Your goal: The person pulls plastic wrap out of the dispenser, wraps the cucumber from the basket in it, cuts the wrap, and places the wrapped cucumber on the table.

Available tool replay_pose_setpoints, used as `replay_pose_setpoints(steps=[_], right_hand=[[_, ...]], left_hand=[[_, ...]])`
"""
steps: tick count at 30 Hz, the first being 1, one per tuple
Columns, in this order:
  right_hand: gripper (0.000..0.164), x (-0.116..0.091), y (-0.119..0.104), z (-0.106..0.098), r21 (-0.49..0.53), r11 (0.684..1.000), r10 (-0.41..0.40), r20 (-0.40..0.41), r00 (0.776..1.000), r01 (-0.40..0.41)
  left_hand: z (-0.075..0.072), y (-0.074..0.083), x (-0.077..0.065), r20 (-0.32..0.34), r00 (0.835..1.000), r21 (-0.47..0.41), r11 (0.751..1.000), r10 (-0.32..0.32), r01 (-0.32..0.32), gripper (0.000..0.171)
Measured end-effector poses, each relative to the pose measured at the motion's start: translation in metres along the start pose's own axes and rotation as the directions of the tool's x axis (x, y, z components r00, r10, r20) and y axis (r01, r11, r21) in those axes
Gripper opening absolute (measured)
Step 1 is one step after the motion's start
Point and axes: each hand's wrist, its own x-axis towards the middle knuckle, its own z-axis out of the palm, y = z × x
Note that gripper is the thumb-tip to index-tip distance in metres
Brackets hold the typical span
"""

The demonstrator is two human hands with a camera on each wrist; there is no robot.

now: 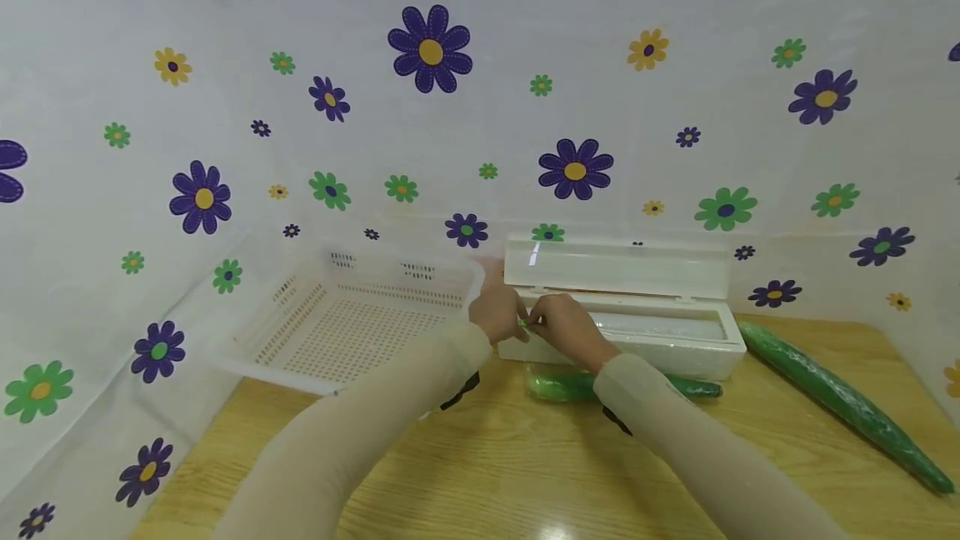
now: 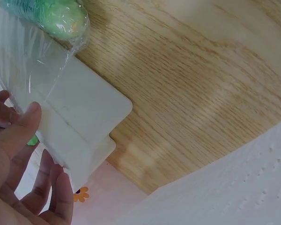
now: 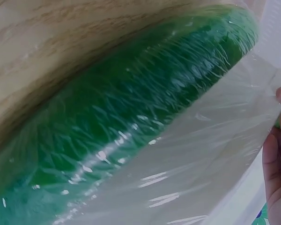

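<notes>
My left hand (image 1: 498,312) and right hand (image 1: 570,330) meet at the left end of a white cling film box (image 1: 622,357). Between their fingertips is a small green piece (image 2: 33,140), pinched by both hands at the box edge and mostly covered by fingers. The box lid (image 1: 615,269) stands raised at the back, and a roll of film (image 1: 660,327) lies inside. In front of the box lies a cucumber (image 3: 131,103) under wrinkled clear film (image 3: 168,187), which stretches from it over the box front. My right forearm crosses above this cucumber.
A white perforated basket (image 1: 300,380) stands to the left, close to the box. A second, longer cucumber (image 1: 847,402) with shiny film on it lies slantwise at the right of the wooden table (image 1: 510,473). Behind hangs a flower-print sheet (image 1: 495,123).
</notes>
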Motion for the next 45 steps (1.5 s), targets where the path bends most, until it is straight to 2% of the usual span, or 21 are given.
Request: replay_pose_setpoints(steps=[4,15,22,31,39,45], right_hand=[[0.007,0.0,0.003,-0.002,0.006,1.0,-0.011,-0.002,1.0,0.011],[0.008,-0.007,0.016,-0.002,0.027,0.999,-0.023,0.021,1.0,0.023],[0.007,-0.014,0.028,-0.012,0.028,1.0,0.005,0.075,0.997,-0.007],[0.006,-0.057,0.073,-0.049,-0.069,0.997,0.026,0.048,0.999,-0.022],[0.008,-0.074,0.087,-0.067,-0.082,0.997,0.019,0.07,0.997,-0.013],[0.007,-0.105,0.123,-0.089,-0.109,0.994,0.01,-0.008,1.0,-0.011]], left_hand=[[-0.001,0.004,0.002,0.0,1.0,0.027,1.0,0.002,-0.002,0.031],[0.005,0.011,0.004,0.03,0.999,0.033,0.999,-0.015,0.014,0.03],[0.004,0.01,0.004,0.031,1.0,0.019,1.0,-0.006,0.005,0.028],[-0.004,-0.002,-0.002,0.051,0.998,0.039,0.999,-0.021,0.019,0.028],[-0.003,0.003,-0.005,0.057,0.998,0.01,1.0,-0.013,0.013,0.028],[-0.006,0.003,-0.006,0.044,0.999,0.033,0.999,-0.016,0.014,0.028]])
